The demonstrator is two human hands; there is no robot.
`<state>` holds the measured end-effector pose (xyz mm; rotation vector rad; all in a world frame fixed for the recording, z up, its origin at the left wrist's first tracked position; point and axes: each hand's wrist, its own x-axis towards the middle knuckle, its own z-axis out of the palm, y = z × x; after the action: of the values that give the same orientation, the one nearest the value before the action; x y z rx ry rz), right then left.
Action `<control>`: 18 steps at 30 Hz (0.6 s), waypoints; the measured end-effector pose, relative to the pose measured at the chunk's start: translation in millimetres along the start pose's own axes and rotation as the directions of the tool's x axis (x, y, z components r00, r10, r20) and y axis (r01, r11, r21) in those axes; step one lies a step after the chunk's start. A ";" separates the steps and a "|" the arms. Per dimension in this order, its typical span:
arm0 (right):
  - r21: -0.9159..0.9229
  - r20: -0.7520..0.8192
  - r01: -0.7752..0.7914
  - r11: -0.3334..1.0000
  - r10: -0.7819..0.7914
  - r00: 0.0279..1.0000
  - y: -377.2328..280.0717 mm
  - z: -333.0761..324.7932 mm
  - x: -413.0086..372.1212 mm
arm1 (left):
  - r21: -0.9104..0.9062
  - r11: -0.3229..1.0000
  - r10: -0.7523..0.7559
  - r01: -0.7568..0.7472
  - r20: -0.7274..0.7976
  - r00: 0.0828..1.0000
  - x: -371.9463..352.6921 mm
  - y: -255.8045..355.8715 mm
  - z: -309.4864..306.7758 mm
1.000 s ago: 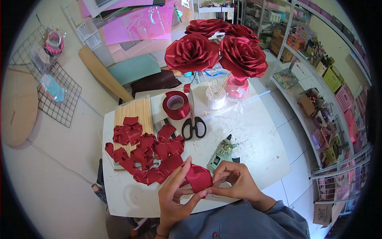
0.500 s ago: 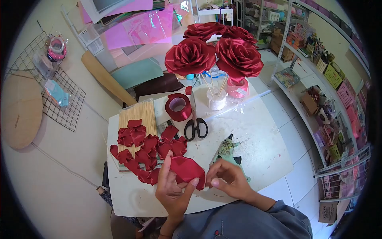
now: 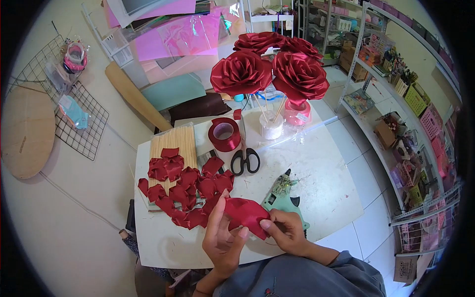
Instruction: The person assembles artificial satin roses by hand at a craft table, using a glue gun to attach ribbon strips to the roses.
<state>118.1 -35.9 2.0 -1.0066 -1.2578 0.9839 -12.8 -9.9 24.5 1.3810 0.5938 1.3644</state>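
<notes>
A red satin petal (image 3: pixel 243 214) is held near the table's front edge. My right hand (image 3: pixel 288 231) pinches its right edge between thumb and fingers. My left hand (image 3: pixel 225 242) is behind and under its left side, fingers raised and apart, thumb separate from the cloth. Left of the hands, several red petals (image 3: pixel 185 193) lie in a heap, partly over a bundle of wooden sticks (image 3: pixel 180 140). A green glue gun (image 3: pixel 282 202) lies just beyond my right hand. Black scissors (image 3: pixel 246 161) and a red ribbon roll (image 3: pixel 224 134) are farther back.
Several red satin roses (image 3: pixel 300 75) on sticks stand in a white holder (image 3: pixel 271 126) at the table's back. A pink roll (image 3: pixel 297 115) is beside it. Metal shelves (image 3: pixel 376 114) with baskets stand on the right; a wire grid (image 3: pixel 81 121) hangs on the left wall.
My right hand has closed on the petal's right edge. My left thumb has come off the petal, and the petal has shifted slightly right. The view has shifted a little.
</notes>
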 end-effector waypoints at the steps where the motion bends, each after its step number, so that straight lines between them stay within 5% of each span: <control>1: 0.017 -0.005 -0.001 1.000 0.002 1.000 -2.0 0.1 -0.1 | 0.000 1.000 -0.002 0.002 -0.002 1.000 -0.8 -0.3 -0.7; 5: 0.034 0.047 -0.032 0.999 0.030 0.998 -1.8 -2.3 -1.6 | 0.013 0.996 0.093 -0.092 -0.148 0.985 5.0 2.9 -13.2; 7: 0.058 0.096 -0.072 0.996 0.066 0.993 -10.7 -2.6 -0.7 | 0.054 0.994 -0.084 0.090 -0.107 0.991 7.2 11.2 -22.8; 9: 0.081 0.149 -0.112 0.990 0.099 0.984 -14.8 -3.3 0.6 | 0.072 0.994 -0.071 0.082 -0.140 0.988 9.3 14.8 -18.4; 11: -0.040 0.237 -0.134 0.990 0.140 0.961 -15.3 -5.5 0.2 | 0.380 0.924 0.014 0.043 -0.144 0.989 8.0 12.2 -21.2; 18: 0.033 0.328 -0.234 0.972 0.211 0.921 -9.1 -7.3 -0.7 | 0.356 0.929 0.005 0.101 -0.284 0.959 3.3 7.1 -20.4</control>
<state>125.6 -39.5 10.2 -0.9732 -1.3824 1.4066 -33.1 -2.6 27.9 1.4616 1.1132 1.4711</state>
